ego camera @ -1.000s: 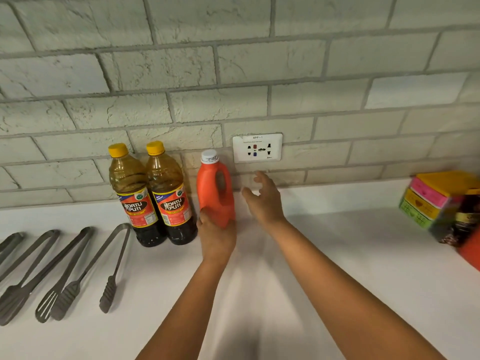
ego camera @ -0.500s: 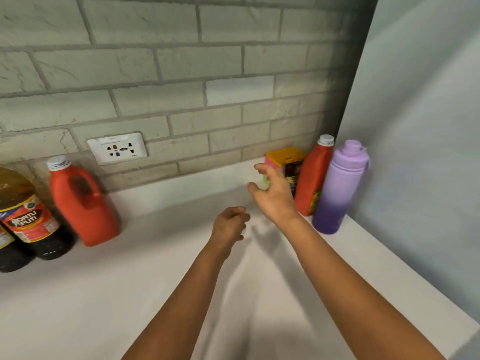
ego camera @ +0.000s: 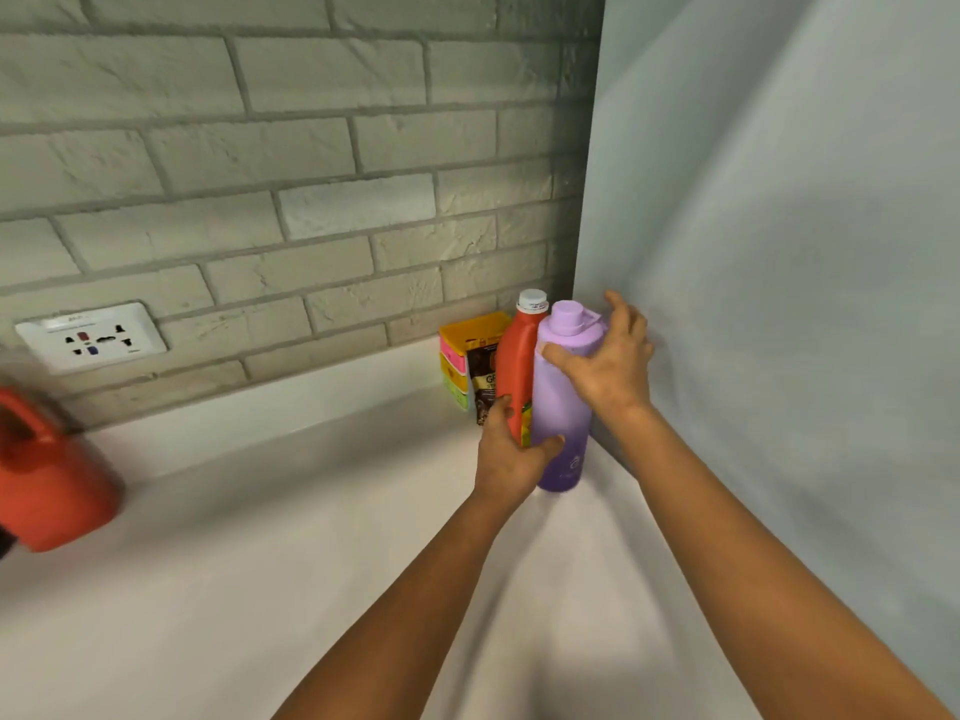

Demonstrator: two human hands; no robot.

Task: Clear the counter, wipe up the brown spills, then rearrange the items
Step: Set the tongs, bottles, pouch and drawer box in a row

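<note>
White counter (ego camera: pixel 270 589) is meeting a grey brick wall (ego camera: pixel 311 163) at the back and a pale panel (ego camera: pixel 779 252) on the right, and you are working in that corner. Your right hand (ego camera: pixel 610 363) is wrapping around the upper part of the purple bottle (ego camera: pixel 563 402), thumb across its shoulder, fingers curling behind near the lid. Your left hand (ego camera: pixel 511 452) is gripping low down, its thumb lying on the purple bottle and its fingers reaching around the red bottle (ego camera: pixel 517 371) standing just beside it, the two touching. Behind them, a dark pouch (ego camera: pixel 483 376) is leaning against a stack of colourful boxes (ego camera: pixel 462 356) by the wall. At far left, a red jug (ego camera: pixel 47 485) is sitting blurred on the counter below a wall socket (ego camera: pixel 91 337).
</note>
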